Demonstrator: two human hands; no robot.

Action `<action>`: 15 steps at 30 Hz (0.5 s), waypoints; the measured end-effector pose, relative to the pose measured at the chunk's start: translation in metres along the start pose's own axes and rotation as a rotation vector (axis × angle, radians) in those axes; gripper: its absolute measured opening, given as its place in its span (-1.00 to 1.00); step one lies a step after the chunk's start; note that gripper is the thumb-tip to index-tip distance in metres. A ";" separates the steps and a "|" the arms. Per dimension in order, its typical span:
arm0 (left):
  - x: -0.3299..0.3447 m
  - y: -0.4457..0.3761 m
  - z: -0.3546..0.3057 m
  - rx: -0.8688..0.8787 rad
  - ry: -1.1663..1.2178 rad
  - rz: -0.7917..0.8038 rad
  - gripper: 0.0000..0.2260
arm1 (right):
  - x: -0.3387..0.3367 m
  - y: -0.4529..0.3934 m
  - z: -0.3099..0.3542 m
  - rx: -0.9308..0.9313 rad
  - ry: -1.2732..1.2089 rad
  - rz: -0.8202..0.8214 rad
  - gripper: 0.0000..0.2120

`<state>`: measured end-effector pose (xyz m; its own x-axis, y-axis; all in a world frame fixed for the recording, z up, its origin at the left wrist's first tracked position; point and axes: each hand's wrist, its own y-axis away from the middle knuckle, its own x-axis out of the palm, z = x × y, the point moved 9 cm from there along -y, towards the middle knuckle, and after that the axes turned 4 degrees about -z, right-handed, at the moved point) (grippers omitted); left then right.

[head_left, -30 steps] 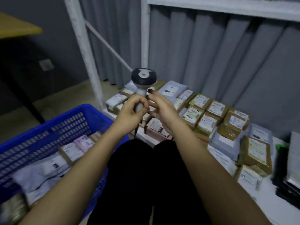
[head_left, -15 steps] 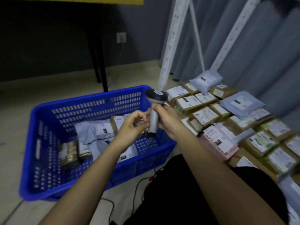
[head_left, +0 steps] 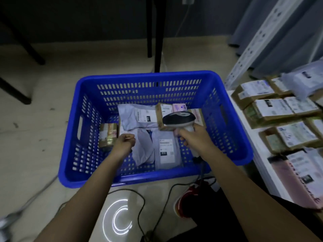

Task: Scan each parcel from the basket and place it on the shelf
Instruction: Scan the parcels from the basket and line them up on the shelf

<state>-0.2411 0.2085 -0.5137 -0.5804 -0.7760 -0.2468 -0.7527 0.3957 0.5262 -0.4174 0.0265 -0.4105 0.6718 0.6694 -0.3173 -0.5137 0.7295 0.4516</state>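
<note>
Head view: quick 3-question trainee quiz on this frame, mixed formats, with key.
1. True or false: the right hand grips the scanner over the blue basket.
2. Which best describes the left hand? A) gripping a brown box B) fingers curled, no parcel lifted, above the white bags C) resting on the shelf
3. Fill in: the shelf with sorted parcels stands to the ____ of the basket.

Key: 1 true; 2 B; 3 right
</note>
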 end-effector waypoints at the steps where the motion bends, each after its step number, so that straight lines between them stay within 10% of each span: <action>1: -0.005 -0.007 0.008 -0.042 -0.004 -0.014 -0.83 | 0.005 -0.003 0.003 0.000 -0.014 0.011 -0.91; 12: 0.003 -0.059 0.062 -0.271 -0.129 -0.025 -0.93 | 0.047 -0.028 -0.012 0.140 -0.231 0.069 -0.93; 15: 0.030 -0.071 0.070 -0.238 -0.227 0.019 -0.60 | 0.040 -0.032 -0.020 0.177 -0.258 0.087 -0.91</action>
<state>-0.2271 0.1911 -0.6153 -0.6680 -0.6301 -0.3960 -0.6630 0.2621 0.7013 -0.3844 0.0325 -0.4541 0.7542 0.6540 -0.0596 -0.4895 0.6203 0.6129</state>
